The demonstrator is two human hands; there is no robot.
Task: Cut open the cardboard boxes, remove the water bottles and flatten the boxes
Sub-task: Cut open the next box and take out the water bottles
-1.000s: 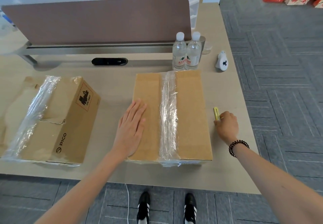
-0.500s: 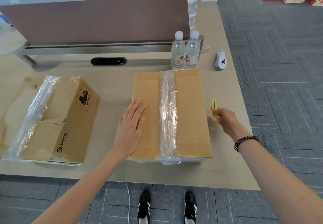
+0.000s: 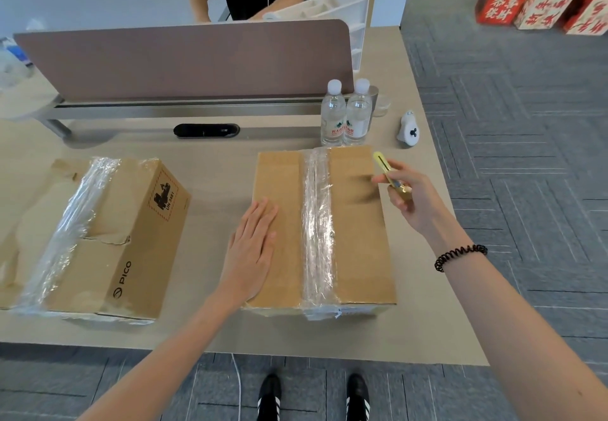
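Observation:
A closed cardboard box [image 3: 358, 230] lies in front of me, sealed down its middle with a wide strip of clear tape [image 3: 317, 223]. My left hand [image 3: 251, 251] rests flat on the box's left flap, fingers straight. My right hand [image 3: 409, 198] grips a yellow utility knife [image 3: 390, 174], raised above the box's right edge with its tip pointing away from me. A second taped box [image 3: 131, 239], printed PICO, sits to the left. Two water bottles [image 3: 345, 114] stand upright behind the near box.
A brown desk divider [image 3: 184, 58] runs across the back, with a person standing behind it. A small white tape dispenser [image 3: 408, 128] sits at the right near the table edge [image 3: 444, 170]. Red gift boxes [image 3: 539, 3] stand on the carpet at far right.
My right hand picked the yellow knife up from the table beside the box and lifted it up and forward over the box's right edge. My left hand has stayed flat on the box.

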